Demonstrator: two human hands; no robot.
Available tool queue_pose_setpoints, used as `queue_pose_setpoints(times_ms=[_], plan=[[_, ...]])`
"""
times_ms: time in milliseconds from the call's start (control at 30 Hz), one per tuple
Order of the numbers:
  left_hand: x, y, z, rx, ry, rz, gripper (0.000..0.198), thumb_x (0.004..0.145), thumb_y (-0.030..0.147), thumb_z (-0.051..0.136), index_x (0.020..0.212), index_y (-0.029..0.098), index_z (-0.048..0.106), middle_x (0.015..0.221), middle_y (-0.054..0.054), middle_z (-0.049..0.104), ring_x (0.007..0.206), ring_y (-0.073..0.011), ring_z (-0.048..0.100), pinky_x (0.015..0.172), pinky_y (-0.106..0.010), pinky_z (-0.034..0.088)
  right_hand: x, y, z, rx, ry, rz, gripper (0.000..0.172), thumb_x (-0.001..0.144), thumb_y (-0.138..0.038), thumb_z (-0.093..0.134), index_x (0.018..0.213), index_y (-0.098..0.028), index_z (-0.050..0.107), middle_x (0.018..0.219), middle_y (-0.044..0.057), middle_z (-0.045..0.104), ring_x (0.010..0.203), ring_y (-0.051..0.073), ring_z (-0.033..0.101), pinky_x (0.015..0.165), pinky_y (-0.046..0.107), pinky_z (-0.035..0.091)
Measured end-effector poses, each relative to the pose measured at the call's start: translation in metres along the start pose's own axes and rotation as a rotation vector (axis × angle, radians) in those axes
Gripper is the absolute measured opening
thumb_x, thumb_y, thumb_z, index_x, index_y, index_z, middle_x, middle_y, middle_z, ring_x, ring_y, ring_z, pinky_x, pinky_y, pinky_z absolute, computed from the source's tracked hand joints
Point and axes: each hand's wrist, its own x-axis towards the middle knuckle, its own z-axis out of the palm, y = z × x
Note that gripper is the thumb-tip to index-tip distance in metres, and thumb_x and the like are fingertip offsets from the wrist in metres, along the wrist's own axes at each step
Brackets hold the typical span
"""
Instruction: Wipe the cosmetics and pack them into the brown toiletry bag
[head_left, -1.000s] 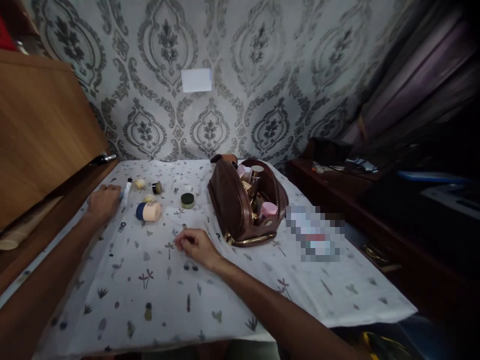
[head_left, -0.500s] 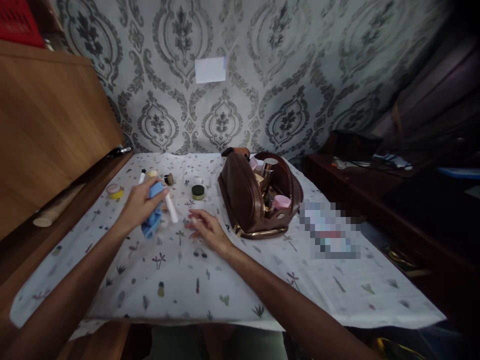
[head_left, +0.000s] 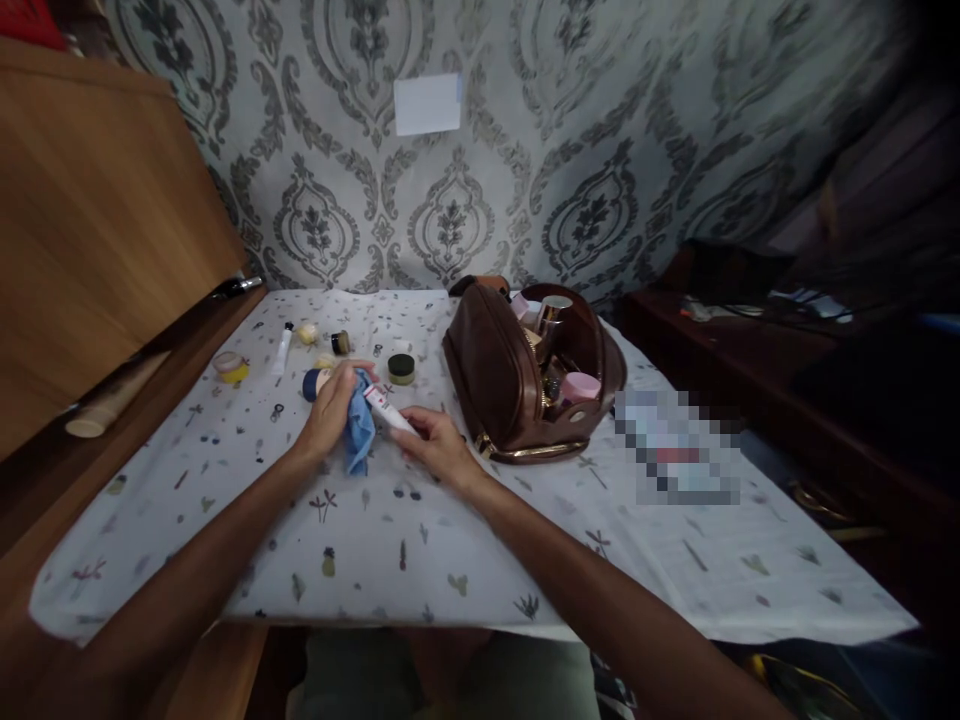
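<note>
My left hand is closed round a blue cloth that hangs from its fingers over the table. My right hand grips one end of a small white tube, whose other end meets the cloth. Both hands are just left of an open brown toiletry bag that holds a pink jar and several bottles. Just behind my left hand lies a peach bottle with a dark blue cap.
On the white printed tablecloth behind my hands lie a dark green jar, a white tube, a yellow jar and other small pots. A wooden panel stands at the left. Dark furniture fills the right side.
My left hand came in from the far left with the blue cloth and the white tube. My right hand has taken hold of the tube's other end.
</note>
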Motion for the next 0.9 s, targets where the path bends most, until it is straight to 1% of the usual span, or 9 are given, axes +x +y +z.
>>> queue_pose_setpoints(times_ms=[100, 167, 333, 400, 467, 633, 700, 800, 900], plan=[[0.0, 0.002, -0.004, 0.116, -0.163, 0.049, 0.044, 0.098, 0.054, 0.038, 0.082, 0.02, 0.062, 0.07, 0.0, 0.056, 0.069, -0.0161, 0.055, 0.068, -0.027, 0.047, -0.004, -0.002, -0.004, -0.301, 0.052, -0.103, 0.025, 0.082, -0.036, 0.065, 0.096, -0.017, 0.073, 0.076, -0.001, 0.064, 0.068, 0.013, 0.052, 0.063, 0.023, 0.039], [0.0, 0.004, -0.004, 0.139, -0.195, 0.029, 0.044, 0.096, 0.054, 0.042, 0.071, 0.02, 0.056, 0.061, 0.003, 0.048, 0.061, -0.0147, 0.049, 0.061, -0.025, 0.043, -0.006, -0.003, -0.005, -0.386, 0.052, -0.115, 0.025, 0.085, -0.034, 0.062, 0.099, -0.017, 0.074, 0.077, -0.001, 0.064, 0.07, 0.014, 0.053, 0.064, 0.024, 0.038], [0.004, 0.002, -0.004, -0.009, -0.223, -0.113, 0.047, 0.091, 0.059, 0.043, 0.065, 0.021, 0.049, 0.054, 0.004, 0.042, 0.051, -0.012, 0.039, 0.051, -0.024, 0.036, -0.006, -0.006, -0.003, -0.202, -0.05, -0.052, 0.03, 0.085, -0.045, 0.064, 0.092, -0.017, 0.07, 0.068, -0.003, 0.059, 0.054, 0.011, 0.051, 0.054, 0.023, 0.037], [0.003, 0.002, -0.003, -0.027, -0.206, -0.134, 0.047, 0.091, 0.06, 0.043, 0.064, 0.021, 0.048, 0.054, 0.005, 0.042, 0.05, -0.012, 0.039, 0.05, -0.024, 0.035, -0.006, -0.008, -0.001, -0.071, -0.096, 0.007, 0.036, 0.083, -0.052, 0.065, 0.083, -0.017, 0.067, 0.066, -0.002, 0.06, 0.05, 0.009, 0.048, 0.049, 0.022, 0.034], [0.001, 0.003, -0.002, 0.017, -0.156, -0.085, 0.046, 0.092, 0.058, 0.042, 0.065, 0.021, 0.049, 0.055, 0.004, 0.044, 0.053, -0.0129, 0.042, 0.053, -0.025, 0.037, -0.007, -0.01, 0.0, 0.062, -0.153, 0.107, 0.041, 0.081, -0.058, 0.066, 0.08, -0.017, 0.066, 0.064, -0.001, 0.062, 0.047, 0.008, 0.047, 0.044, 0.021, 0.028], [-0.003, 0.007, 0.0, 0.128, -0.088, 0.068, 0.037, 0.094, 0.045, 0.044, 0.066, 0.021, 0.051, 0.058, 0.003, 0.044, 0.059, -0.0144, 0.046, 0.059, -0.026, 0.039, -0.01, -0.016, 0.002, 0.348, -0.266, 0.306, 0.052, 0.075, -0.064, 0.069, 0.087, -0.014, 0.068, 0.056, -0.001, 0.06, 0.04, 0.007, 0.043, 0.038, 0.021, 0.019], [-0.002, 0.006, 0.0, 0.124, -0.072, 0.059, 0.037, 0.093, 0.043, 0.046, 0.063, 0.022, 0.048, 0.056, 0.003, 0.042, 0.057, -0.0142, 0.044, 0.058, -0.026, 0.038, -0.011, -0.017, 0.003, 0.371, -0.245, 0.308, 0.053, 0.073, -0.065, 0.071, 0.09, -0.015, 0.066, 0.055, -0.002, 0.06, 0.04, 0.007, 0.044, 0.037, 0.02, 0.019], [0.001, 0.004, -0.001, 0.129, 0.003, 0.017, 0.037, 0.091, 0.043, 0.046, 0.061, 0.022, 0.044, 0.054, 0.004, 0.04, 0.056, -0.0143, 0.042, 0.056, -0.026, 0.038, -0.01, -0.018, 0.005, 0.31, -0.121, 0.228, 0.051, 0.07, -0.06, 0.077, 0.097, -0.02, 0.059, 0.058, -0.006, 0.06, 0.041, 0.007, 0.046, 0.038, 0.019, 0.022], [0.003, 0.002, -0.001, 0.14, 0.063, 0.0, 0.037, 0.091, 0.043, 0.046, 0.06, 0.023, 0.042, 0.053, 0.004, 0.039, 0.056, -0.0144, 0.042, 0.056, -0.026, 0.039, -0.008, -0.017, 0.005, 0.186, -0.006, 0.098, 0.046, 0.067, -0.055, 0.081, 0.085, -0.02, 0.056, 0.058, -0.008, 0.057, 0.042, 0.006, 0.045, 0.041, 0.019, 0.028]])
